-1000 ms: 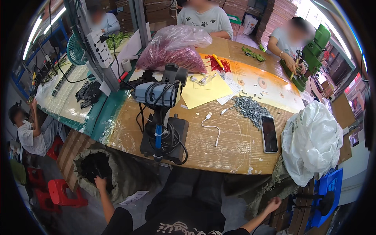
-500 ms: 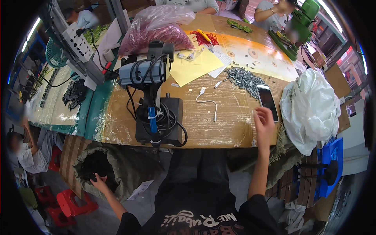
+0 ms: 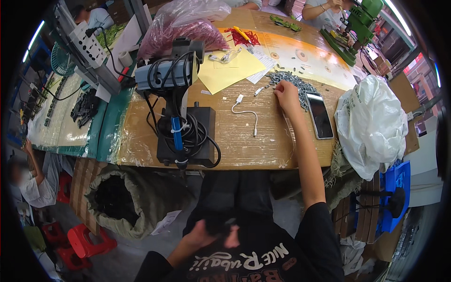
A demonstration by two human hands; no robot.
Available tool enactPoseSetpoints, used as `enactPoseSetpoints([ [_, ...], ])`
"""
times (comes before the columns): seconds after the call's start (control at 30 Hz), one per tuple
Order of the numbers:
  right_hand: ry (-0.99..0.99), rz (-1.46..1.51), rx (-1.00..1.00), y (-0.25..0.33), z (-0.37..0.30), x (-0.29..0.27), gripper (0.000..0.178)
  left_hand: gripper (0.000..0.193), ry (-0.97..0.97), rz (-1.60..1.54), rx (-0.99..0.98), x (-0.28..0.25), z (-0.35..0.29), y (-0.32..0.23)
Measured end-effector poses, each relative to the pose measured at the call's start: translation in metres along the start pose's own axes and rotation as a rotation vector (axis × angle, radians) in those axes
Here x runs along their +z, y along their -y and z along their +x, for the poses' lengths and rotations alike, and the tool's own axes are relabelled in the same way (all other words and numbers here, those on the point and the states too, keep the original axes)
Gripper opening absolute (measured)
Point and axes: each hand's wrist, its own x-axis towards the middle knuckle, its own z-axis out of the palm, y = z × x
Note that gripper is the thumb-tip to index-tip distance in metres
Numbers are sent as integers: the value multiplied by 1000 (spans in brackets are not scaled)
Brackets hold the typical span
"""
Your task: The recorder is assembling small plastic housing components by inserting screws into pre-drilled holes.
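My right hand point(image 3: 286, 96) is at the near left edge of a pile of small grey metal pieces point(image 3: 300, 84) on the table. Its fingers are drawn together; whatever they pinch is hidden. Close to my body, my left hand point(image 3: 206, 236), smeared by motion, grips a small black piece point(image 3: 221, 227) whose kind I cannot make out. A short white cable point(image 3: 245, 112) lies left of my right forearm, and a phone point(image 3: 320, 117) lies to its right. Down to the left stands an open olive sack point(image 3: 141, 221), its inside dark with black contents point(image 3: 115, 199).
A black and blue-grey device with coiled cables point(image 3: 181, 117) stands at the table's near left. Yellow paper point(image 3: 225, 77) lies behind it, near a bag of pink pieces point(image 3: 181, 35). A white plastic bag point(image 3: 371, 122) is at right; a green press point(image 3: 359, 30) stands far right.
My left hand has come out of the sack to my body with a black piece. My right hand has moved forward and left, from beside the phone to the grey pile.
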Motion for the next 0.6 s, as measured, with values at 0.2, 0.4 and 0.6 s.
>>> enactPoseSetpoints([
  [0.2, 143, -101, -20, -6, 11, -8, 14, 69, -200, -207, -254, 4, 107, 13],
  [0.4, 96, -27, -159, -2, 15, -1, 14, 67, -385, -98, -267, 1, 127, 13],
  [0.6, 150, -142, -127, -1, 24, 1, 9, 29, -514, 240, -113, 7, 129, 12],
])
